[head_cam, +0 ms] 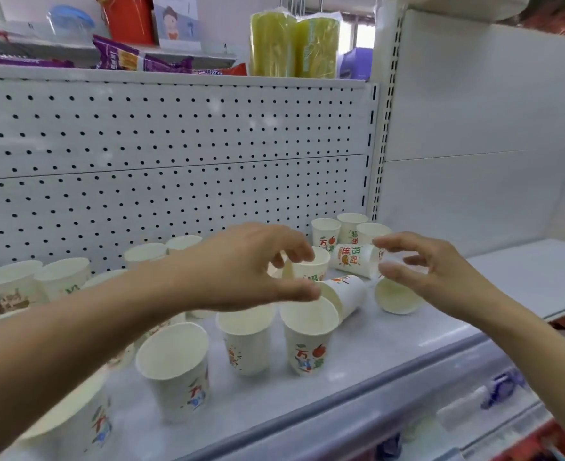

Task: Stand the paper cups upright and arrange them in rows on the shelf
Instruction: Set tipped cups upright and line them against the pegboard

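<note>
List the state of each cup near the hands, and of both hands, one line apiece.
Middle cup, upright.
Printed cup, lying on its side.
Tipped cup, on its side.
Right cup, on its side, mouth towards the camera.
Three front cups, upright.
Three corner cups, upright.
Left hand, fingers curved over the middle cup; grip unclear.
Right hand, open, holding nothing.
</note>
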Action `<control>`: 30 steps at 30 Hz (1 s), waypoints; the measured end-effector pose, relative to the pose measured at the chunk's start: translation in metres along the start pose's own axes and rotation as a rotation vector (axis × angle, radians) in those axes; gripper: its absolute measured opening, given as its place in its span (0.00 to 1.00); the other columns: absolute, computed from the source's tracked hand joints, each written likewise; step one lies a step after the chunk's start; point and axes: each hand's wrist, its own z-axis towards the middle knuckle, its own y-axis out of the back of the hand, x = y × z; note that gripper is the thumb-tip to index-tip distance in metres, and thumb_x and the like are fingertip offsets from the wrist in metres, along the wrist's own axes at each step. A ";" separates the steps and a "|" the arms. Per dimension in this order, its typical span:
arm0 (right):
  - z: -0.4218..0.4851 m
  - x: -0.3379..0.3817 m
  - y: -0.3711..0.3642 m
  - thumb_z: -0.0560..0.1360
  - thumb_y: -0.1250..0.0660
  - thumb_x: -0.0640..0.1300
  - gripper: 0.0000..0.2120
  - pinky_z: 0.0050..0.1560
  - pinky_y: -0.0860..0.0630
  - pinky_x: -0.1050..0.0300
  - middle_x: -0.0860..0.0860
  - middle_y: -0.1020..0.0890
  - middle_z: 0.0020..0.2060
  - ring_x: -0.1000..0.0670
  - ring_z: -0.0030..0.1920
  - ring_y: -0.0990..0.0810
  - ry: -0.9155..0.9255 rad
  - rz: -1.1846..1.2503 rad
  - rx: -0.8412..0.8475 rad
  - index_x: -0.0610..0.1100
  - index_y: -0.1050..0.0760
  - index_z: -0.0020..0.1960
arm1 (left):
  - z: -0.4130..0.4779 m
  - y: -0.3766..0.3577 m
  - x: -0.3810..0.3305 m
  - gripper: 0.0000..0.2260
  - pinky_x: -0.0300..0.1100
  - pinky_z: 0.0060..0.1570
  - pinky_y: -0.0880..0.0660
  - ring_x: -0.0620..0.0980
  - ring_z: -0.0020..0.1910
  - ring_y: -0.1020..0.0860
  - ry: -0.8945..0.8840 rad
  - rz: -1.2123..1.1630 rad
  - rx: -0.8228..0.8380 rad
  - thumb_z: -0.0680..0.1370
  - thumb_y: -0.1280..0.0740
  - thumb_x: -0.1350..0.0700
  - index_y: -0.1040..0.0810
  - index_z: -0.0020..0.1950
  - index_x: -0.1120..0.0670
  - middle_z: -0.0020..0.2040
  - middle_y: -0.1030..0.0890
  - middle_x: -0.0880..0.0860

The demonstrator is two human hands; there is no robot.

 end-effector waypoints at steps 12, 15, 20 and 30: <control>0.020 -0.070 0.042 0.64 0.23 0.56 0.36 0.66 0.44 0.66 0.67 0.37 0.68 0.69 0.67 0.42 0.131 -0.158 0.484 0.67 0.35 0.66 | 0.014 -0.050 -0.036 0.27 0.43 0.50 0.26 0.42 0.50 0.28 0.365 0.313 0.118 0.66 0.31 0.32 0.31 0.61 0.40 0.57 0.25 0.38; 0.025 -0.078 0.043 0.65 0.23 0.54 0.40 0.64 0.48 0.71 0.73 0.42 0.66 0.70 0.67 0.46 0.215 -0.193 0.555 0.67 0.41 0.69 | 0.014 -0.046 -0.035 0.31 0.42 0.53 0.27 0.43 0.55 0.27 0.469 0.384 0.110 0.65 0.30 0.32 0.32 0.64 0.40 0.61 0.25 0.39; 0.034 -0.086 0.041 0.66 0.26 0.53 0.46 0.66 0.51 0.75 0.78 0.48 0.65 0.74 0.66 0.53 0.377 -0.303 0.645 0.69 0.52 0.72 | 0.027 -0.072 -0.071 0.34 0.42 0.64 0.34 0.41 0.69 0.36 0.432 0.178 -0.221 0.69 0.38 0.28 0.42 0.72 0.39 0.71 0.37 0.37; 0.050 -0.112 0.031 0.70 0.31 0.54 0.39 0.70 0.40 0.55 0.65 0.39 0.70 0.61 0.71 0.44 0.532 -0.453 0.623 0.69 0.50 0.72 | 0.076 -0.159 -0.069 0.27 0.42 0.50 0.34 0.51 0.57 0.33 0.618 0.181 -0.345 0.73 0.33 0.42 0.38 0.65 0.51 0.63 0.34 0.50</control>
